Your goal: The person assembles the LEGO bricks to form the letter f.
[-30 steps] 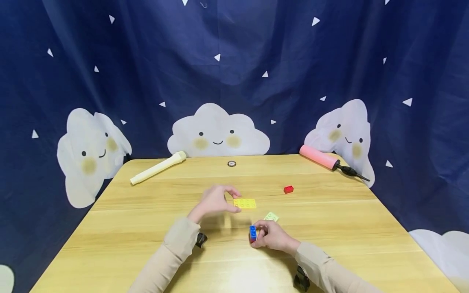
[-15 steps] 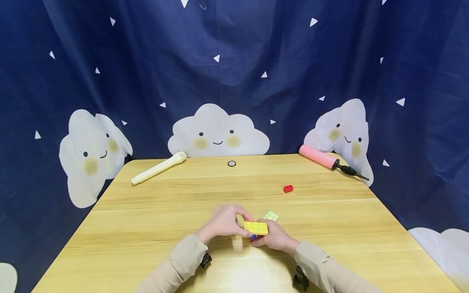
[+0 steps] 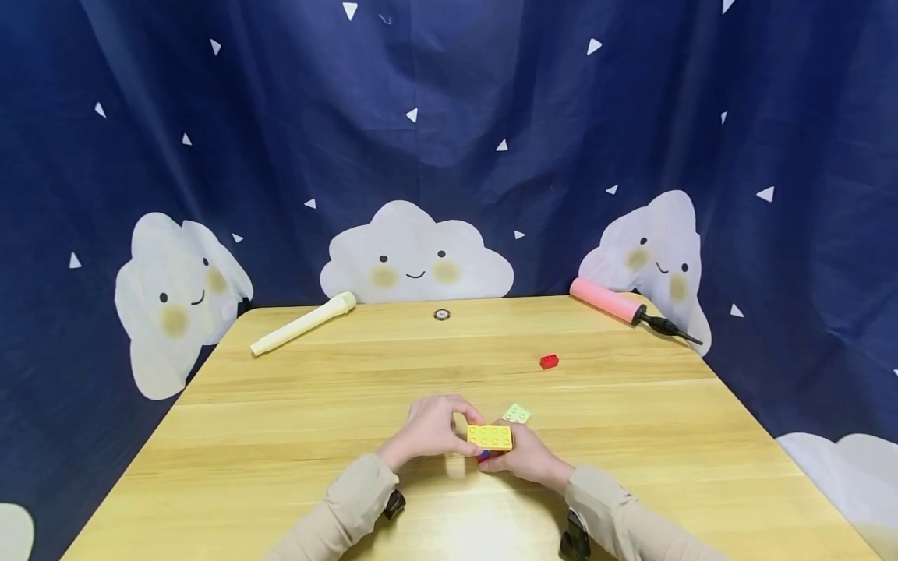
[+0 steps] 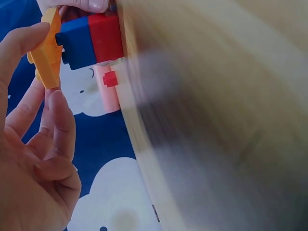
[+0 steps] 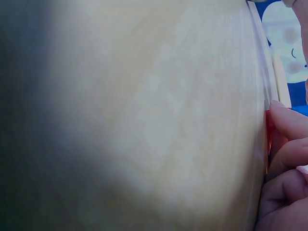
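Directly above boxy blue block (image 4: 78, 44) — oblong yellow brick (image 3: 489, 437) (both studded).

yellow brick (image 3: 489, 438) moved nearer, now over blue-red stack (image 4: 89, 41)

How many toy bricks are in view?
5: yellow brick in the left hand, blue brick atop red brick in the right hand, pale green brick beyond that hand, loose red brick farther back. Hands may hide more.

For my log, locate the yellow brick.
In the head view, low and slightly right of centre, the left hand pinches the yellow brick above the blue brick.
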`<state>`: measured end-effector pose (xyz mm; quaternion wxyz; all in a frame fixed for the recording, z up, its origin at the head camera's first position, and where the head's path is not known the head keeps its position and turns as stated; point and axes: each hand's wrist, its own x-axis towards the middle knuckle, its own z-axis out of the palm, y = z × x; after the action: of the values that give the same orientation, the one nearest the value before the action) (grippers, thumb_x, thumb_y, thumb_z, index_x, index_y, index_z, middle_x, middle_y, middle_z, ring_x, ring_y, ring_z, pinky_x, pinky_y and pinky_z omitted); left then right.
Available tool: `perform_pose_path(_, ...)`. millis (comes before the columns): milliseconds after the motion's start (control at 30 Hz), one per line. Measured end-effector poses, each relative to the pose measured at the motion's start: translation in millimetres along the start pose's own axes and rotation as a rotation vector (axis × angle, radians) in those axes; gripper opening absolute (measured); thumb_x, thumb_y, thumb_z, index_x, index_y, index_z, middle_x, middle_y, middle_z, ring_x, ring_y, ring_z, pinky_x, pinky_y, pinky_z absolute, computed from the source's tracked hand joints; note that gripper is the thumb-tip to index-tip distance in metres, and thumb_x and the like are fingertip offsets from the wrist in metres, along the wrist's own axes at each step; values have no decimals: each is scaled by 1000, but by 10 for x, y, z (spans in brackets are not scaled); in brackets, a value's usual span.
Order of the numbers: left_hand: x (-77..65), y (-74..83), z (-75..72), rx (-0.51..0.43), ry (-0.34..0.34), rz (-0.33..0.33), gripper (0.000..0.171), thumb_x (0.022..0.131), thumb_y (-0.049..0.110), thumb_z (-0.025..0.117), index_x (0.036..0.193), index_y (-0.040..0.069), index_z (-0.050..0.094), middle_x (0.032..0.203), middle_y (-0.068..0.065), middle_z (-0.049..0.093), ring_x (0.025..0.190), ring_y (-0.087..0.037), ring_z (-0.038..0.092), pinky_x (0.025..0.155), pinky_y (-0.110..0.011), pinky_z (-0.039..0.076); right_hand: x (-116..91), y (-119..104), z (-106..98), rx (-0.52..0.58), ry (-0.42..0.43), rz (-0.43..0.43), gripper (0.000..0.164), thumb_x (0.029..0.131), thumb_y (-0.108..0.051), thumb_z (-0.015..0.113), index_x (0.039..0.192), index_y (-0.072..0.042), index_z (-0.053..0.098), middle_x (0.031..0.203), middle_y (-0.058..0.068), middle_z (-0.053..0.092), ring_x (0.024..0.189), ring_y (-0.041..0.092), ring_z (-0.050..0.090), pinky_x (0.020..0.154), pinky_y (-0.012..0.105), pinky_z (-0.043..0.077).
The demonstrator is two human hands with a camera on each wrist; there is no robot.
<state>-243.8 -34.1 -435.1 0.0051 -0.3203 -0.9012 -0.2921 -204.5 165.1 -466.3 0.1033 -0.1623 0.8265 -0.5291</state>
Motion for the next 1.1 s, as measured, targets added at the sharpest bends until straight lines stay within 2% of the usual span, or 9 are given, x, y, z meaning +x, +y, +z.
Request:
perform_pose_path(133, -3, -19, 10, 7, -5, -8, 30, 61, 44, 83, 87, 38, 70, 84, 24, 62, 58, 1, 45, 61, -25, 34, 10, 17, 15, -8, 17, 1, 41, 70, -6, 82, 105, 0, 61, 97, 4, 67, 92, 15, 59, 90, 39, 44)
perform_pose_path(300, -1, -3, 20, 8, -8, -29, 28, 62, 44, 83, 87, 39, 70, 93, 21, 67, 78, -7, 57, 70, -29, 36, 14, 18, 17, -17, 22, 6, 39, 71, -7, 82, 104, -1, 62, 96, 4, 67, 92, 15, 58, 89, 39, 43)
perform_pose_path(433, 4, 9, 28, 12, -8, -36, 28, 63, 44, 82, 87, 39, 71, 96, 20, 69, 89, -12, 61, 72, -31, 37, 13, 17, 17, -18, 29, 17, 38, 71, -8, 82, 104, -2, 62, 96, 3, 67, 91, 14, 58, 89, 39, 43)
perform_pose_path(633, 7, 8, 27, 10, -11, -43, 28, 63, 43, 82, 88, 38, 71, 95, 21, 70, 86, -10, 60, 69, -29, 36, 6, 2, 12, -17, 30, 29, 39, 72, -8, 81, 105, -2, 62, 98, 3, 67, 93, 15, 58, 89, 39, 43)
perform_pose_path(867, 14, 2, 21, 3, -28, -47, 28, 62, 42, 83, 88, 38, 71, 98, 19, 70, 88, -10, 60, 73, -32, 37, -5, -9, 7, 4, 26, 31, 39, 73, -7, 81, 106, -1, 62, 98, 4, 67, 93, 15, 58, 88, 39, 44)
perform_pose_path(1100, 35, 28, 18, 20, -45, -40, 29, 61, 40, 83, 88, 36, 72, 96, 18, 70, 82, -7, 57, 72, -29, 37, -11, 12, -19, -9, 12, 14, 39, 74, -9, 81, 106, -2, 62, 99, 4, 67, 92, 14, 58, 87, 37, 43)
